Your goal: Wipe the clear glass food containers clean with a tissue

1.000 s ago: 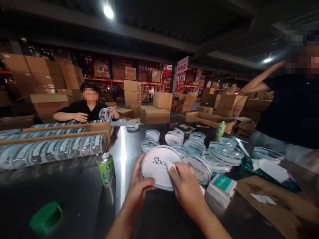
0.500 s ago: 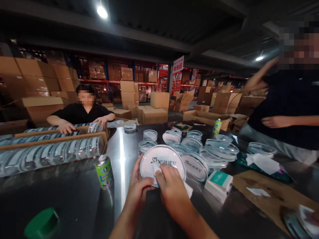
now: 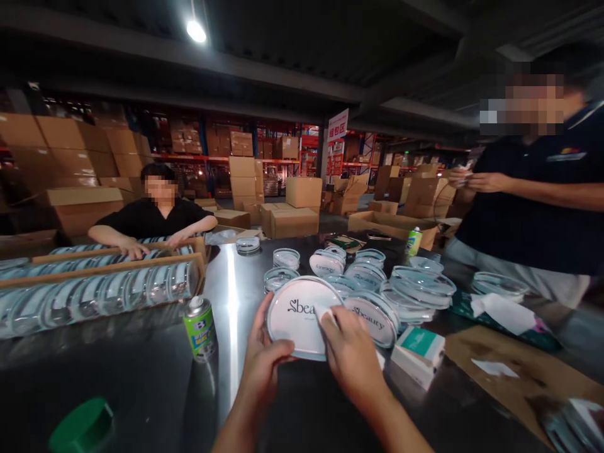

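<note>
A round, clear-rimmed case (image 3: pixel 295 321) with a pale face and dark "beauty" lettering is tilted up in front of me. My left hand (image 3: pixel 267 352) grips its left and lower edge, thumb on the face. My right hand (image 3: pixel 349 343) pinches a white tissue (image 3: pixel 323 313) against the right part of the face, covering some letters. Just behind, a similar lettered case (image 3: pixel 370 319) leans among several stacked round cases (image 3: pixel 419 286). A green spray can (image 3: pixel 199 330) stands to the left of my hands, and a white and teal box (image 3: pixel 419 353) lies to the right.
Long cartons (image 3: pixel 201 264) at left hold rows of round cases; a person (image 3: pixel 160 217) reaches into them. Another person (image 3: pixel 533 207) stands at right. Cardboard (image 3: pixel 533 371), a tissue pack (image 3: pixel 504 318), a second can (image 3: pixel 413 241) and a green cap (image 3: pixel 82 425) lie around the dark table.
My right hand has moved right across the case face with the tissue, uncovering the lower middle. The standing person has brought both hands together in front. The seated person's hand has left the carton's end case.
</note>
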